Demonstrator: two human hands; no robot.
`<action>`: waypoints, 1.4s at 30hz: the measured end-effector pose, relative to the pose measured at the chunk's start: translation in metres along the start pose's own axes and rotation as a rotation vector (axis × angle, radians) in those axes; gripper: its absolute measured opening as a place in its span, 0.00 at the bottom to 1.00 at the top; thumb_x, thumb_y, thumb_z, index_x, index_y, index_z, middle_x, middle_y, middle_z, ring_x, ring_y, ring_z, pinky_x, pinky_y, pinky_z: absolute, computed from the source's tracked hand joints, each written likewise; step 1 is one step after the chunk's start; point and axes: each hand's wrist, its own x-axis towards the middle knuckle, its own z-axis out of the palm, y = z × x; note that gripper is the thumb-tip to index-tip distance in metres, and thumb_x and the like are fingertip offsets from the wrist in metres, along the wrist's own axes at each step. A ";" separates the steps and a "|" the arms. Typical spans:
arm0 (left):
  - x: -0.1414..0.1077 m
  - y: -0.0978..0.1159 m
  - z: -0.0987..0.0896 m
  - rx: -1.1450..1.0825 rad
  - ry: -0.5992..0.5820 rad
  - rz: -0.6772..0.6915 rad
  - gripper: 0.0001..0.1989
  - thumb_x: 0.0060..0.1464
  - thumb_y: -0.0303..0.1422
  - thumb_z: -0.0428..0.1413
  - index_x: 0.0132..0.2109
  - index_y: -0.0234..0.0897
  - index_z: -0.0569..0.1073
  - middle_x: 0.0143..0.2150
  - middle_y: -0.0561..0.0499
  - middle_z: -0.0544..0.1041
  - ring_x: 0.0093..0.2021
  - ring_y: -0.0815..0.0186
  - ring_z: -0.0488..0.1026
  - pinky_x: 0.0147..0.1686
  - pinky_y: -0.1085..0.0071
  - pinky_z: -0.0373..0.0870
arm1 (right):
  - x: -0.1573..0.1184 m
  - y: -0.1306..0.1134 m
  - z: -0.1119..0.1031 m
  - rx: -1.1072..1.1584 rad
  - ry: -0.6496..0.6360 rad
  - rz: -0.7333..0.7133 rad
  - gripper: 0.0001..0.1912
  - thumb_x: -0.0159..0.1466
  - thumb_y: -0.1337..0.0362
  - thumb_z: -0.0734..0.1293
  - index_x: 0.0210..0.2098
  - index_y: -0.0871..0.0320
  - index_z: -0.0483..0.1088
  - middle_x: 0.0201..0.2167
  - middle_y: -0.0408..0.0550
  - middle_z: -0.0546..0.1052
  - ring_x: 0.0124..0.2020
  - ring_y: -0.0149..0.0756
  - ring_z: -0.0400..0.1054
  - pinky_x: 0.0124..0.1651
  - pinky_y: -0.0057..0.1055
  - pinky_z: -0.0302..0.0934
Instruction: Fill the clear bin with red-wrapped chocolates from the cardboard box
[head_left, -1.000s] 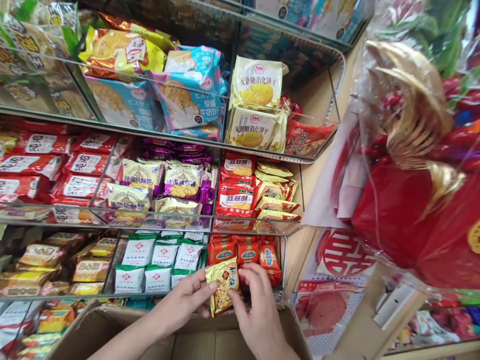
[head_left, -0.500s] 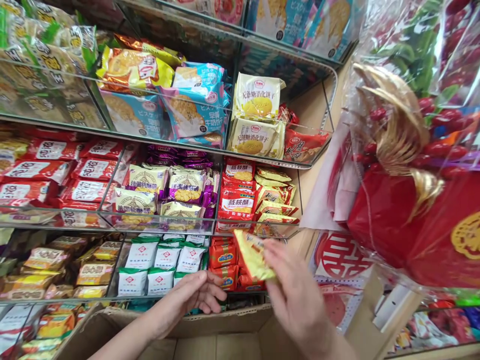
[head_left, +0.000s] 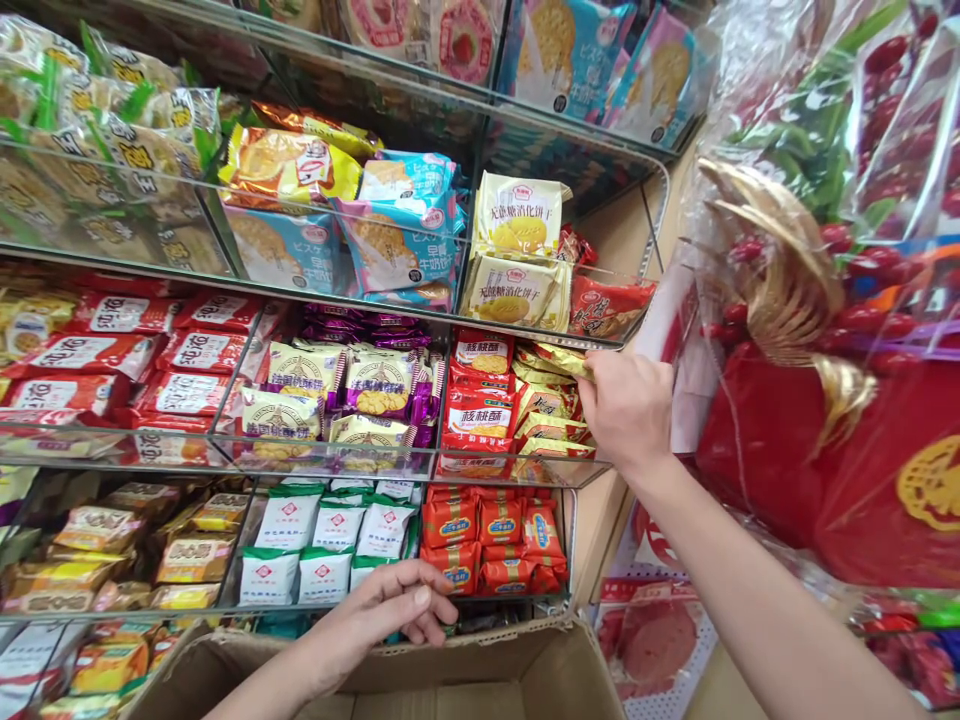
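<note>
Yellow packet (head_left: 564, 361) (apparently) in right hand (head_left: 628, 408), just below shelf edge (head_left: 536, 332)

Square blue-and-pink biscuit packets (head_left: 397, 240) are sitting beside square cream packets (head_left: 514, 293); a plastic-wrapped red-and-gold decoration (head_left: 765, 430) is occupying the right.

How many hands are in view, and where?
2: the left hand is near the cardboard box; the right hand is higher up, its fingers on a yellow packet.
</note>
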 end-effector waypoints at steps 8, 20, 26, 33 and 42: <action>0.000 -0.002 -0.002 -0.005 -0.014 -0.014 0.13 0.51 0.37 0.48 0.41 0.33 0.65 0.38 0.42 0.72 0.34 0.62 0.70 0.34 0.67 0.61 | 0.012 -0.010 0.002 -0.154 -0.094 -0.007 0.11 0.59 0.69 0.53 0.33 0.59 0.66 0.37 0.52 0.67 0.36 0.41 0.55 0.34 0.36 0.43; 0.000 0.002 0.000 0.009 -0.025 -0.014 0.13 0.51 0.37 0.49 0.40 0.33 0.65 0.38 0.42 0.73 0.35 0.62 0.70 0.34 0.66 0.61 | 0.013 -0.017 0.016 -0.019 -0.361 -0.019 0.16 0.59 0.67 0.52 0.45 0.66 0.60 0.35 0.56 0.66 0.36 0.41 0.58 0.39 0.36 0.49; 0.001 -0.001 -0.002 0.020 -0.025 -0.027 0.13 0.51 0.36 0.48 0.42 0.32 0.65 0.39 0.41 0.72 0.35 0.62 0.70 0.35 0.65 0.61 | 0.021 -0.026 0.011 0.066 -0.384 0.023 0.23 0.60 0.56 0.50 0.46 0.67 0.61 0.39 0.59 0.64 0.43 0.46 0.54 0.45 0.40 0.47; 0.000 -0.004 -0.004 0.020 -0.036 -0.025 0.12 0.52 0.35 0.48 0.42 0.32 0.65 0.39 0.41 0.72 0.35 0.62 0.69 0.35 0.65 0.61 | 0.024 -0.030 0.005 0.140 -0.472 0.046 0.26 0.61 0.55 0.48 0.48 0.68 0.59 0.43 0.61 0.63 0.47 0.46 0.52 0.49 0.41 0.46; 0.002 -0.002 -0.003 0.002 -0.041 -0.021 0.12 0.52 0.34 0.48 0.42 0.32 0.65 0.39 0.41 0.72 0.35 0.63 0.69 0.36 0.66 0.61 | 0.033 -0.023 0.015 0.235 -0.625 0.126 0.35 0.58 0.45 0.41 0.50 0.65 0.57 0.49 0.59 0.60 0.50 0.47 0.52 0.49 0.44 0.44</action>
